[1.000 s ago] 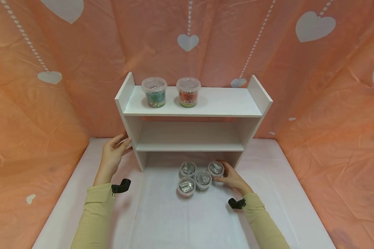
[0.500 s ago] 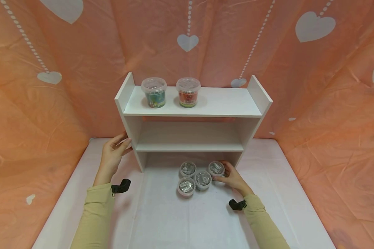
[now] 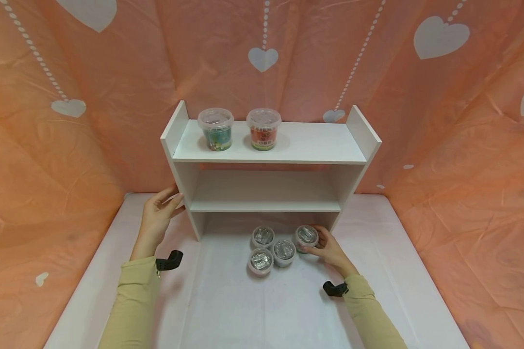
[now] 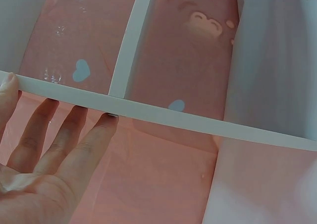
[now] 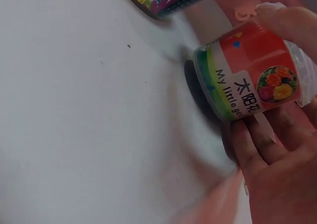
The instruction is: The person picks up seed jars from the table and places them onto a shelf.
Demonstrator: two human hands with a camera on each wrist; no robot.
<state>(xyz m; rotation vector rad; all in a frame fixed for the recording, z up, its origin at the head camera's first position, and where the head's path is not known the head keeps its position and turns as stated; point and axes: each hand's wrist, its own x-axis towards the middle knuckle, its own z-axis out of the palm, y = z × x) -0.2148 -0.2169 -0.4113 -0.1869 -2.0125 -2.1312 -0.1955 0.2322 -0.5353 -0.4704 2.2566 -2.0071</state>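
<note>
My right hand (image 3: 329, 249) grips a clear-lidded plastic tub (image 3: 307, 235) between thumb and fingers at the right of a small group. In the right wrist view, this tub (image 5: 247, 70) has a red, white and green label reading "My little" with flowers pictured, and its base is close over the white cloth. Three similar tubs stand to its left: one at the back (image 3: 263, 236), one in the middle (image 3: 284, 251), one in front (image 3: 261, 260). My left hand (image 3: 157, 215) touches the left side panel of a white shelf (image 3: 266, 211), fingers extended along its outer face, thumb at its front edge (image 4: 64, 91).
On the top shelf stand a tub with a green-blue label (image 3: 218, 138) and one with a red label (image 3: 263, 138). White cloth (image 3: 262, 315) covers the table. An orange curtain with hearts (image 3: 262, 29) hangs behind and at both sides.
My right hand has moved slightly to the right with the gripped tub, widening its gap from the other tubs. My left hand stays at the shelf's side.
</note>
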